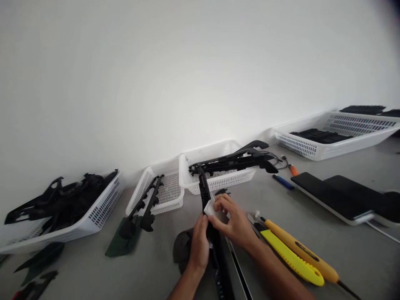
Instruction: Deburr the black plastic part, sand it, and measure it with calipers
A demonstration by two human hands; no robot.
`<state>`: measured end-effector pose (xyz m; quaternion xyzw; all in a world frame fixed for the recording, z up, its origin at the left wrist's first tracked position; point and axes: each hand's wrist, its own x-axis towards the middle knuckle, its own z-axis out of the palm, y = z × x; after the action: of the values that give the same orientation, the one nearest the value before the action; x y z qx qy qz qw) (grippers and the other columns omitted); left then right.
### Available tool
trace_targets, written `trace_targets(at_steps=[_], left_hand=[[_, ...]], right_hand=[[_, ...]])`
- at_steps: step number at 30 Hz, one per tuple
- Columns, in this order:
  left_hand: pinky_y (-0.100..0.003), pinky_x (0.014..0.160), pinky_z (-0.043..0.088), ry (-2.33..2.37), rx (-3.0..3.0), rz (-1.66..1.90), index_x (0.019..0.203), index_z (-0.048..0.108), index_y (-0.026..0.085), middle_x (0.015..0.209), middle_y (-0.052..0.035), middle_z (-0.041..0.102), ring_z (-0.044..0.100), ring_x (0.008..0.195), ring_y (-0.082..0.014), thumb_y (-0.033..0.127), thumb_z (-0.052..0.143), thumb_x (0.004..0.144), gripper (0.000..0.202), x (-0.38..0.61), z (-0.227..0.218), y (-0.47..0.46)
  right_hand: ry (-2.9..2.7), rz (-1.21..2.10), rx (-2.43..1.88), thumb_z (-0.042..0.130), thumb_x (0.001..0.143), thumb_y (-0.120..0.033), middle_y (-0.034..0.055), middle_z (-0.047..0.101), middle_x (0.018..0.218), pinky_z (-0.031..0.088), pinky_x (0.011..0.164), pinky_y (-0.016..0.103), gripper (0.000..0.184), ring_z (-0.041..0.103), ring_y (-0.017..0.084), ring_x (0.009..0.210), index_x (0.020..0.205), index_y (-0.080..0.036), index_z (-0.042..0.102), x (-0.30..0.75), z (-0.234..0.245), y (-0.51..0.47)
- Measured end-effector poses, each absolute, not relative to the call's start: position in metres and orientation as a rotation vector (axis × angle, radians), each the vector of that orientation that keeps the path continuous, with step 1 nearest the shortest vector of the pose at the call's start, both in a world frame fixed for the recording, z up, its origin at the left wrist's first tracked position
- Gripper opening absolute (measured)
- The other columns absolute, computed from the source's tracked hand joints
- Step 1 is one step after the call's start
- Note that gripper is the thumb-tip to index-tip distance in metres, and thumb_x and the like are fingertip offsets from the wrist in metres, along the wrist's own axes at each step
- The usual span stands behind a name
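Note:
A long, narrow black plastic strip (215,254) runs away from me through the middle of the view. My left hand (200,246) is wrapped around its left side. Pinched in the fingers of my right hand (233,223) is a small white pad (210,208), pressed against or very close to the strip; the fingers partly cover it, and I cannot tell whether it is cloth or something firmer. A thin, shiny straight edge (236,262) lies along the strip's right side. Behind my left hand is a dark rounded object (182,248).
White baskets of black plastic parts stand along the wall: left (106,200), middle (218,183) and right (315,150). A yellow cutter (293,258) and a yellow-handled soldering iron (303,250) lie right of my arm. Farther right are a black flat device (328,196) and a blue stick (283,182).

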<state>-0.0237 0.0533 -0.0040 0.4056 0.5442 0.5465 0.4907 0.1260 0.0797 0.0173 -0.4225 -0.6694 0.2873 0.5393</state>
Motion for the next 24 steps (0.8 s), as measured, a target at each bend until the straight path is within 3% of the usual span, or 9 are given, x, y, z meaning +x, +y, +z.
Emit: trace_targets(at_steps=[3,11,17,24], left_hand=[[-0.048,0.131,0.035,1.406,0.972,1.343,0.110,0.083,0.024,0.137,-0.0103,0.079,0.057,0.148,-0.0362,0.066,0.076,0.083,0.051,-0.023,0.000,0.051],[-0.045,0.131,0.034,1.271,1.152,1.283,0.119,0.082,0.021,0.142,-0.0124,0.076,0.054,0.151,-0.0351,0.064,0.066,0.094,0.053,-0.016,0.018,0.044],[-0.047,0.129,0.036,1.224,1.202,1.251,0.127,0.079,0.018,0.146,-0.0140,0.074,0.057,0.148,-0.0363,0.066,0.061,0.098,0.060,-0.014,0.017,0.042],[-0.046,0.127,0.039,1.276,1.146,1.225,0.118,0.081,0.017,0.139,-0.0149,0.078,0.059,0.145,-0.0382,0.073,0.065,0.091,0.065,-0.012,0.011,0.040]], right_hand=[[-1.514,0.689,-1.100,0.069,0.091,-0.034,0.0005,0.059,0.091,0.044,0.069,0.030,0.017,0.053,0.017,0.074,0.084,-0.026,0.055,0.125,0.019,0.079],[-1.387,0.704,-1.167,0.068,0.093,-0.047,-0.0003,0.056,0.084,0.043,0.066,0.031,0.028,0.051,0.017,0.070,0.083,-0.026,0.054,0.117,0.017,0.076],[-1.416,0.643,-1.124,0.070,0.091,-0.044,-0.0005,0.057,0.085,0.043,0.069,0.031,0.026,0.053,0.018,0.073,0.082,-0.026,0.055,0.114,0.015,0.075],[-1.464,0.636,-1.104,0.070,0.091,-0.040,-0.0012,0.056,0.085,0.042,0.068,0.031,0.023,0.052,0.017,0.073,0.082,-0.026,0.054,0.113,0.016,0.073]])
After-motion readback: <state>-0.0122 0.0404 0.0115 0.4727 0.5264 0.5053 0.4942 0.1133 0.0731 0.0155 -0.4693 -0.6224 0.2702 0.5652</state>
